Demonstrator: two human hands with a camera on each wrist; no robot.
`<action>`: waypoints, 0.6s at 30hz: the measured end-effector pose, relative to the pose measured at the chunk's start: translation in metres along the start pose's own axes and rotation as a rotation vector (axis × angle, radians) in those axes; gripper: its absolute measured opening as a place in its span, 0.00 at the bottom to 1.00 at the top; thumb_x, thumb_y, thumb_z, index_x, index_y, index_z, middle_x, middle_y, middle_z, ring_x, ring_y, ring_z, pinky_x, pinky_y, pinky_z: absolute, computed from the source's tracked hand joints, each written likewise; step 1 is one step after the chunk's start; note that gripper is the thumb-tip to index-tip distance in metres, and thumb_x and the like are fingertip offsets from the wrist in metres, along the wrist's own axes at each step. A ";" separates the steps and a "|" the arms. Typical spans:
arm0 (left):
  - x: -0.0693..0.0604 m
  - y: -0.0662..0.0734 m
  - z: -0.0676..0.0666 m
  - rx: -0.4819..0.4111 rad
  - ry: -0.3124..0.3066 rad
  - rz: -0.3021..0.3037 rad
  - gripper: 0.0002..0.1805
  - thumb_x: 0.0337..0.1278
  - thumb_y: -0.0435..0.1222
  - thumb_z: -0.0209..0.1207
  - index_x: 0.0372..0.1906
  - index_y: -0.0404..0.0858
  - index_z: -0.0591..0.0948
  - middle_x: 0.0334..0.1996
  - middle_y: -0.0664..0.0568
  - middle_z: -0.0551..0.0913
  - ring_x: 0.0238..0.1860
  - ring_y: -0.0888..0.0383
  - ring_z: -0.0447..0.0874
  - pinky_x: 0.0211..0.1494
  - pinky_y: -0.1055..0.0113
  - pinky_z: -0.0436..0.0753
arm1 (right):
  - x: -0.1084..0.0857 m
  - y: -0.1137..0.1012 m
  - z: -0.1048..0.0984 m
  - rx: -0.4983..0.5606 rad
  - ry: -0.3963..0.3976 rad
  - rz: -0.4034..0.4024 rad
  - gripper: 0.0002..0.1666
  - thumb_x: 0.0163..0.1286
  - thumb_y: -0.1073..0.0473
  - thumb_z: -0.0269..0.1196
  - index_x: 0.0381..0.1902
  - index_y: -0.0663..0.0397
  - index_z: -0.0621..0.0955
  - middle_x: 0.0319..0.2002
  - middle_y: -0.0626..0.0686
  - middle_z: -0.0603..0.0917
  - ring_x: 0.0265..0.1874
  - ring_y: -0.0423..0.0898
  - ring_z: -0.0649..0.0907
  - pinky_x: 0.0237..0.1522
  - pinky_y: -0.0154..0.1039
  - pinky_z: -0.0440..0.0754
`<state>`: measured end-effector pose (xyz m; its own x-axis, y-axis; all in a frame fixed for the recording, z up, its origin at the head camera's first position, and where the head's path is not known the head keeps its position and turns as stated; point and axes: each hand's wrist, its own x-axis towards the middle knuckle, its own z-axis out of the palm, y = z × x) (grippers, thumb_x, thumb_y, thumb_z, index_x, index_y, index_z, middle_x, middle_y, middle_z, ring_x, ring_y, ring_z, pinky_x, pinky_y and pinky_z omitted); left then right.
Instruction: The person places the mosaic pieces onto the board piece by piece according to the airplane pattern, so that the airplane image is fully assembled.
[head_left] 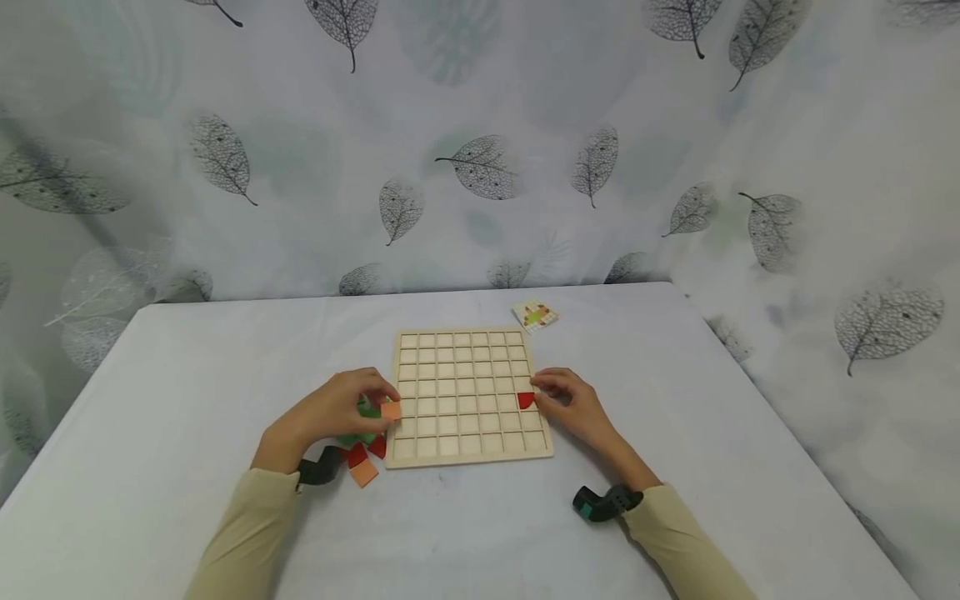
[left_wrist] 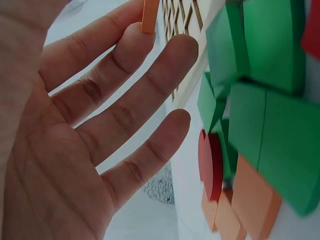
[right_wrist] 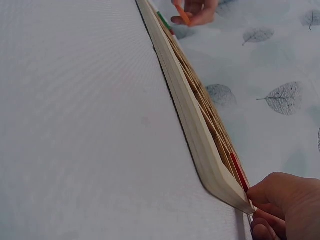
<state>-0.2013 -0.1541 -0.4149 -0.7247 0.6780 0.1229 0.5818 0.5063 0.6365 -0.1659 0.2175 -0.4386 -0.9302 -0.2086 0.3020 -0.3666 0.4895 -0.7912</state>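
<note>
My left hand (head_left: 341,408) pinches an orange square tile (head_left: 391,410) over the left edge of the wooden grid board (head_left: 468,463). Its other fingers spread out in the left wrist view, above a heap of green tiles (left_wrist: 280,145). A red quarter-round piece (head_left: 526,400) sits in a cell at the board's right side. Beside that piece, my right hand (head_left: 573,404) grips the board's right edge, the thumb on top by the red piece in the right wrist view. The rest of its fingers are partly hidden there.
Red pieces (head_left: 357,455) and another orange tile (head_left: 364,473) lie with the heap left of the board. A small stack of pattern cards (head_left: 536,315) lies behind the board's far right corner. A white cloth (head_left: 465,533) covers the table.
</note>
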 end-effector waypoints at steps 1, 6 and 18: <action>0.002 0.001 0.001 -0.003 -0.007 -0.004 0.13 0.48 0.33 0.68 0.42 0.38 0.84 0.34 0.57 0.79 0.35 0.57 0.77 0.40 0.63 0.79 | 0.000 0.000 0.000 0.005 -0.002 0.002 0.16 0.63 0.74 0.64 0.49 0.75 0.81 0.51 0.70 0.79 0.44 0.64 0.80 0.46 0.45 0.80; 0.009 0.006 0.006 -0.023 -0.052 -0.043 0.13 0.50 0.35 0.68 0.43 0.38 0.84 0.37 0.57 0.79 0.37 0.58 0.78 0.43 0.64 0.80 | 0.001 0.000 0.000 0.006 -0.007 0.011 0.16 0.63 0.74 0.64 0.49 0.75 0.80 0.51 0.69 0.79 0.44 0.63 0.80 0.46 0.42 0.80; 0.029 0.020 0.014 -0.017 -0.072 -0.025 0.13 0.51 0.34 0.66 0.43 0.38 0.84 0.36 0.55 0.79 0.39 0.56 0.78 0.44 0.63 0.80 | 0.000 -0.003 -0.001 0.003 0.001 0.009 0.15 0.62 0.74 0.64 0.48 0.75 0.81 0.51 0.70 0.79 0.44 0.63 0.80 0.47 0.43 0.80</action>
<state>-0.2056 -0.1172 -0.4089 -0.7098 0.7025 0.0523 0.5572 0.5144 0.6519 -0.1651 0.2171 -0.4356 -0.9333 -0.2035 0.2958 -0.3586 0.4891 -0.7951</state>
